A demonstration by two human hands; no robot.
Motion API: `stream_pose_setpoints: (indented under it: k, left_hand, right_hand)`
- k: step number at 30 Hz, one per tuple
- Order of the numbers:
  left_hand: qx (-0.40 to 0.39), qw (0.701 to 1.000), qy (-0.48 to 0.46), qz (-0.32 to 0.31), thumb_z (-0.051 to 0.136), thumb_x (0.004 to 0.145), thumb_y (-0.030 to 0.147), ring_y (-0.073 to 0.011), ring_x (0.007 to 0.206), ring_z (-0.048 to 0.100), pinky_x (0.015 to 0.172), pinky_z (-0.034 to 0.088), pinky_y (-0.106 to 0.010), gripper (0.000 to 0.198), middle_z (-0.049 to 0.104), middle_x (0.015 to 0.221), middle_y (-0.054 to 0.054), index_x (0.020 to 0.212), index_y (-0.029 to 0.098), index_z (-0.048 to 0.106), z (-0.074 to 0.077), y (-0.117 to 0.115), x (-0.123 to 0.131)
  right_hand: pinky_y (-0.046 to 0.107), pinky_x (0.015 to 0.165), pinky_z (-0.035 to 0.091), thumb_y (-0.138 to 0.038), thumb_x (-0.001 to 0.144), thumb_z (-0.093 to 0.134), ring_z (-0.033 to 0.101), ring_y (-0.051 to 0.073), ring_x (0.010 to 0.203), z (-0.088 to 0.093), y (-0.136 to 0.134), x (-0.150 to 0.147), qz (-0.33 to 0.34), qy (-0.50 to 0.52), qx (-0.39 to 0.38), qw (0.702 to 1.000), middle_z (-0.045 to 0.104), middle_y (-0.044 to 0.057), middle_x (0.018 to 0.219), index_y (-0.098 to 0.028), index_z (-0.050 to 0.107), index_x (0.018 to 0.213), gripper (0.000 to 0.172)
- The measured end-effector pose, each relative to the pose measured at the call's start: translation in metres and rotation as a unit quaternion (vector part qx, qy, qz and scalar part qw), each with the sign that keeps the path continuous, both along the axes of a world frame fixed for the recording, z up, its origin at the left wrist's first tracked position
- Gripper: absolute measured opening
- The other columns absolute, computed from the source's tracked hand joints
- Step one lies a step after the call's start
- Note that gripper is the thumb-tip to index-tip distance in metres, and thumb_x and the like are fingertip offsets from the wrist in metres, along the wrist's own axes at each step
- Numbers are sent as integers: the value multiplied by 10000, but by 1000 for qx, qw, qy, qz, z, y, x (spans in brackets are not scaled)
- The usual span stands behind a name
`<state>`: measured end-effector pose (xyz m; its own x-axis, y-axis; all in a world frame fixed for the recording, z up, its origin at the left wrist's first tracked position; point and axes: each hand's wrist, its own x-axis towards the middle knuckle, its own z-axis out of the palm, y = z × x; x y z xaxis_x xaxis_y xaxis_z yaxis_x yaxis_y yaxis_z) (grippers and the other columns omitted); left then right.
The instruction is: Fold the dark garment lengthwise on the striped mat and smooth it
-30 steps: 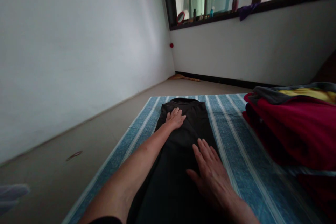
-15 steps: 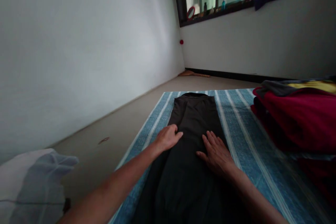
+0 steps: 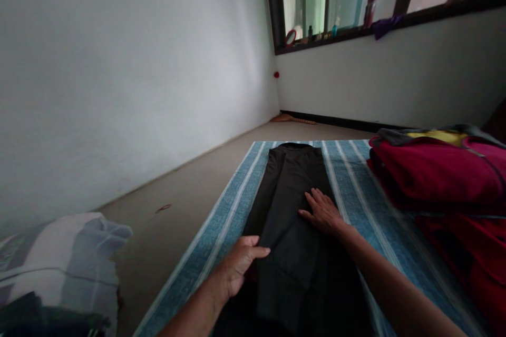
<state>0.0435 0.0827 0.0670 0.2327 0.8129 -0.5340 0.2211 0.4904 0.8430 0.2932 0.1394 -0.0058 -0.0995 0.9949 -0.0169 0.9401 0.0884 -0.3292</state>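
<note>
Centrally, in the lower middle of the frame, a black garment (image 3: pixel 292 210) is laid out long and narrow on a blue striped mat (image 3: pixel 356 195) spread over the floor (image 3: pixel 185 205). The right hand (image 3: pixel 322 211) is pressed flat on the cloth near its middle, fingers (image 3: pixel 314 197) spread and extended, nothing gripped. The left hand (image 3: pixel 239 264) is set lower, at the garment's left edge, its fingers loosely curled over the fabric; whether the edge is pinched cannot be told.

By the look of it, the cloth is being smoothed flat. That is best done with one palm kept as an anchor while the other is drawn outward along the length, so that creases are pushed to the edges rather than bunched, and the side seams are kept parallel to the mat's stripes.

At the right of the frame a pile of red clothes (image 3: pixel 435 174) is stacked on the mat, just beside the garment. At lower left a pale bundle (image 3: pixel 63 253) is seen on the floor. A window sill (image 3: pixel 356 29) with small bottles runs along the top right.
</note>
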Motion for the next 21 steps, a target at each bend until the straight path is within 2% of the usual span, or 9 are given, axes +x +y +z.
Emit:
stream_pose_setpoints:
  k: [4, 7, 11, 15, 18, 21]
  left_hand:
    - [29, 999, 27, -4, 711, 613, 348, -194, 699, 627, 555, 436, -248, 272, 654, 764, -19, 771, 194, 551, -3, -14, -2]
    - [-15, 999, 5, -33, 752, 576, 323, -235, 796, 655, 579, 469, -273, 411, 687, 897, -61, 919, 179, 576, -2, -22, -6]
    - [-60, 996, -54, -36, 790, 513, 280, -244, 780, 663, 581, 496, -290, 505, 692, 864, -78, 953, 153, 576, -5, -27, -13]
    - [-106, 991, -74, 32, 800, 489, 303, -191, 660, 644, 516, 516, -284, 532, 673, 780, -22, 930, 183, 529, -13, -32, -14]
    - [-115, 990, -77, 28, 787, 499, 291, -172, 591, 632, 503, 526, -290, 510, 673, 763, -19, 912, 185, 507, -15, -38, -11]
    - [-115, 989, -94, 28, 802, 500, 268, -160, 594, 641, 470, 486, -226, 500, 669, 768, -22, 892, 178, 506, -16, -42, -10]
  right_hand:
    - [437, 1109, 183, -599, 931, 332, 160, 326, 1419, 4, -2, 1, 1, -5, 0, 1000, 231, 215, 1521, -89, 327, 1453, 730]
    - [461, 1104, 179, -599, 931, 332, 146, 331, 1420, 5, -6, -1, -11, -10, -3, 1000, 218, 204, 1529, -114, 329, 1455, 714]
    - [485, 1110, 155, -575, 936, 351, 156, 325, 1419, 13, -18, -9, -24, -30, 24, 999, 252, 187, 1521, -122, 363, 1436, 676]
    - [471, 1113, 177, -523, 933, 415, 230, 294, 1402, 23, -39, -21, 18, -29, 65, 997, 340, 166, 1487, -143, 413, 1405, 606]
    - [441, 1097, 251, -455, 922, 477, 338, 275, 1356, 27, -58, -28, 61, -12, 64, 996, 430, 149, 1431, -171, 509, 1329, 497]
    - [425, 1087, 291, -422, 913, 504, 391, 280, 1322, 26, -75, -32, 80, 3, 57, 995, 467, 157, 1395, -151, 557, 1280, 459]
